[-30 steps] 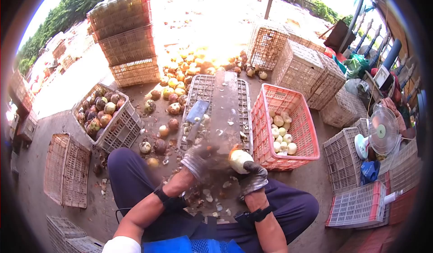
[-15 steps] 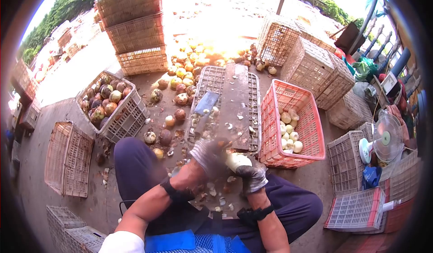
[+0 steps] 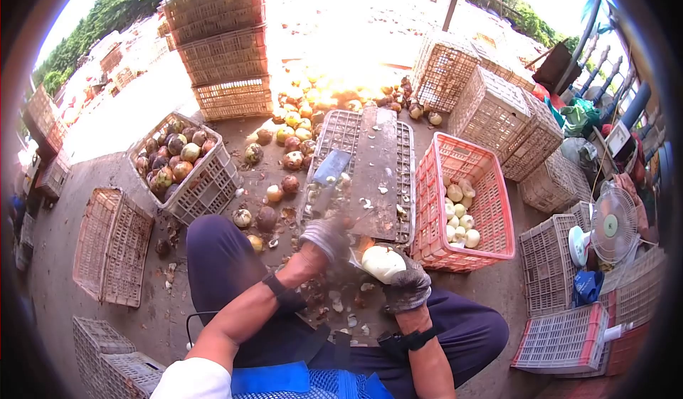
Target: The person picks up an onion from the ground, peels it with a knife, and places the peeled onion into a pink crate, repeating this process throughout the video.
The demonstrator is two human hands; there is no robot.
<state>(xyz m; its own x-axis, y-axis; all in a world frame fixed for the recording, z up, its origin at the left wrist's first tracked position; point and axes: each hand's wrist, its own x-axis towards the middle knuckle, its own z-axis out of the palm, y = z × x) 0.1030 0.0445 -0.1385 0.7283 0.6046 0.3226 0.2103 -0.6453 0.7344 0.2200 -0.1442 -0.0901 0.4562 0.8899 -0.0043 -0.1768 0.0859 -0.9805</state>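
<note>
The pale fruit (image 3: 383, 264) is between your knees, just short of the near end of the board (image 3: 375, 168). Your gloved right hand (image 3: 408, 287) is clasped around its lower right end, so most of the fruit sticks out up and to the left of the grip, toward your other hand. That hold probably leaves the largest surface bare while keeping your fingers back at one end. A patch of orange shows at the fruit's far left tip.

Your gloved left hand (image 3: 324, 239) is just beside that exposed end, blurred; whether it grasps anything, you cannot tell from this view. Your knees are spread, likely to give both hands room, and pale scraps (image 3: 336, 301) lie on the ground between them.

Beyond, the board lies lengthwise on a grey crate (image 3: 407, 157), which seems to serve as its stand. A broad blade (image 3: 332, 166) lies on the crate to the board's left.

The red basket (image 3: 466, 259), with more pale fruits in it, stands near your right hand, presumably for short reach. Over on your left, a grey basket (image 3: 206, 194) is heaped with dark fruits (image 3: 174, 160), perhaps to keep the two kinds apart.
</note>
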